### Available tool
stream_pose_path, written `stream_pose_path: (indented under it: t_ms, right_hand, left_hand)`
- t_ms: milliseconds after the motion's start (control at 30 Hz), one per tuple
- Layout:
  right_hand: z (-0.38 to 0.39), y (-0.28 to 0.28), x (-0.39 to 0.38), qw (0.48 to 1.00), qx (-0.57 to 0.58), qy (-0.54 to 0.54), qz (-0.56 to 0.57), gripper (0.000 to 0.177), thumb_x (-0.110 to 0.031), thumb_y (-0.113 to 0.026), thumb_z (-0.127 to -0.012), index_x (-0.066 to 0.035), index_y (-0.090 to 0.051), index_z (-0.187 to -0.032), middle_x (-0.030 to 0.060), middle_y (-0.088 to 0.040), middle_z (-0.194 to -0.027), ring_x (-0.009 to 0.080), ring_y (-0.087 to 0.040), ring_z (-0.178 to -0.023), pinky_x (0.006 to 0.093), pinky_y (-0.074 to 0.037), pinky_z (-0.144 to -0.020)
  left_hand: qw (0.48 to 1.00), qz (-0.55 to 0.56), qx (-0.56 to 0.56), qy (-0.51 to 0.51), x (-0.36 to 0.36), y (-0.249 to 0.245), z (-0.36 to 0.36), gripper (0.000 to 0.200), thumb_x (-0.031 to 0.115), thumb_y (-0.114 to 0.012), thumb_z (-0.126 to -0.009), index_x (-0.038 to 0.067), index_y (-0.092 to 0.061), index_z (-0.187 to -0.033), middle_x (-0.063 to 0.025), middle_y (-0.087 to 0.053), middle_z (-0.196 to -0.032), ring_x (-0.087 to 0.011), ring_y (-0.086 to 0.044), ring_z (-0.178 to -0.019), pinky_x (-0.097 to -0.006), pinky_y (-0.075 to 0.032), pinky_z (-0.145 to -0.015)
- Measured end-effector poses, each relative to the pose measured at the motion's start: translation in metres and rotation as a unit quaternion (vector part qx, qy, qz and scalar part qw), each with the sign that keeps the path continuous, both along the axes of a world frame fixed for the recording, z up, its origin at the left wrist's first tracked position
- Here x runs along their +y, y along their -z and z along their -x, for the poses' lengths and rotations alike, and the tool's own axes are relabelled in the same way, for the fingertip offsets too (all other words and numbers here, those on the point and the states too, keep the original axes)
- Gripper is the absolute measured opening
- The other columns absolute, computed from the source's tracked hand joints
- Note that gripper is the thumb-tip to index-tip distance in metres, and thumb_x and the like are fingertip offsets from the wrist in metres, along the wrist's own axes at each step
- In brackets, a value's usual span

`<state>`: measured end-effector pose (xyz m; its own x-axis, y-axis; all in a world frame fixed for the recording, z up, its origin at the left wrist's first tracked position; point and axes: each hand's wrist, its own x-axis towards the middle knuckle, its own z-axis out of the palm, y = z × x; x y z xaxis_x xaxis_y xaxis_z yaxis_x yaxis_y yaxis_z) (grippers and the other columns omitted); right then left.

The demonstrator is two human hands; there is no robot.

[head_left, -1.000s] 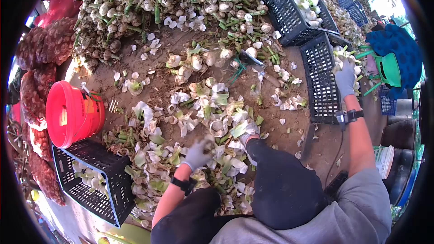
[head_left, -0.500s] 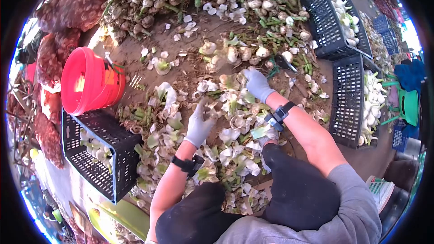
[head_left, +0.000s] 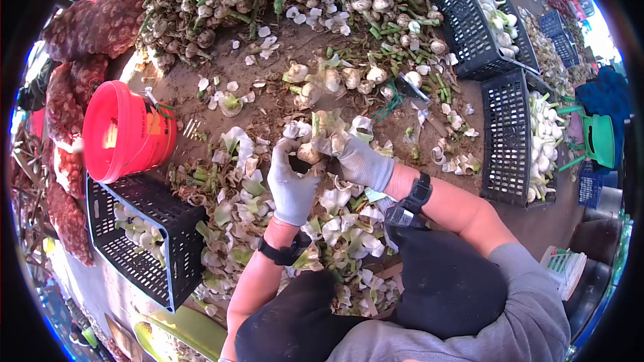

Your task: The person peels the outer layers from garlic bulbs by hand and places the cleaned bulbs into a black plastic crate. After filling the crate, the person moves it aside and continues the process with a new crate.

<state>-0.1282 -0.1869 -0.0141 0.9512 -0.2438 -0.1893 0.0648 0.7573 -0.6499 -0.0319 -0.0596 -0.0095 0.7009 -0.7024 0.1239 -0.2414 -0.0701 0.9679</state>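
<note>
A garlic bulb (head_left: 308,153) with loose papery skin is held up between my two gloved hands, above a litter of peeled skins. My left hand (head_left: 293,184) curves its thumb and fingers around the bulb's near side. At the bulb's right, my right hand (head_left: 364,165) is closed on its pale outer skin (head_left: 330,133); its fingertips are partly hidden. Several unpeeled garlic bulbs (head_left: 350,78) lie just beyond the hands. To their right is a dark flat tool with a shiny edge (head_left: 412,88), and green string (head_left: 391,104) beside it.
A large heap of garlic (head_left: 221,7) rises at the back. On the left, a red bucket (head_left: 127,133) stands by a tilted black crate (head_left: 184,241) holding some white garlic. Two black crates of garlic (head_left: 506,137) (head_left: 469,30) stand at the right. Peeled skins (head_left: 342,228) cover the floor before me.
My right hand has come back toward me and left, bringing a garlic bulb to my left hand. The left hand has risen slightly and closed around it. The view has shifted a little.
</note>
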Motion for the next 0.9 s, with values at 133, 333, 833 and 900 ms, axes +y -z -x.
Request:
stream_pose_path:
  t_ms: [133, 333, 833, 900]
  right_hand:
    - [-0.003, 0.007, -0.003, 1.0, -0.01, -0.019, 0.005, 0.026, -0.02, -0.056, -0.099, -0.008, -0.057, -0.121, 0.0035, -0.062, -0.115, 0.0117, -0.059, -0.104, 0.03, -0.049, -0.093]
    - [0.011, 0.008, -0.012, 0.998, 0.001, -0.018, -0.062, 0.03, -0.023, -0.06, -0.097, -0.005, -0.057, -0.12, 0.0025, -0.063, -0.109, 0.0106, -0.059, -0.099, 0.0287, -0.05, -0.089]
    - [0.018, -0.007, -0.023, 0.99, 0.03, -0.031, 0.134, 0.029, -0.012, -0.062, -0.09, -0.001, -0.062, -0.116, 0.0084, -0.066, -0.11, 0.0141, -0.063, -0.096, 0.0293, -0.049, -0.089]
    - [0.022, 0.0, -0.027, 0.961, 0.066, -0.034, 0.265, 0.023, -0.003, -0.058, -0.087, 0.0, -0.065, -0.109, 0.0099, -0.066, -0.109, 0.0135, -0.063, -0.094, 0.0272, -0.048, -0.086]
  left_hand:
    - [0.999, -0.023, -0.023, 0.003, 0.007, -0.01, 0.0, 0.05, -0.016, -0.066, -0.064, 0.001, -0.052, -0.109, -0.0031, -0.059, -0.097, -0.0103, -0.057, -0.089, -0.0248, -0.049, -0.081]
    - [0.997, -0.018, -0.071, 0.011, 0.001, -0.007, 0.002, 0.047, -0.014, -0.067, -0.065, 0.002, -0.055, -0.107, -0.0048, -0.063, -0.099, -0.0111, -0.059, -0.083, -0.025, -0.05, -0.077]
    - [0.99, -0.005, -0.139, 0.035, -0.001, -0.009, 0.0, 0.042, -0.012, -0.068, -0.062, 0.001, -0.057, -0.1, -0.0097, -0.064, -0.098, -0.0164, -0.064, -0.08, -0.0272, -0.053, -0.074]
    - [0.984, -0.005, -0.175, 0.046, -0.001, -0.013, 0.003, 0.037, -0.01, -0.069, -0.066, 0.001, -0.057, -0.099, -0.009, -0.065, -0.095, -0.0156, -0.064, -0.078, -0.0275, -0.053, -0.073]
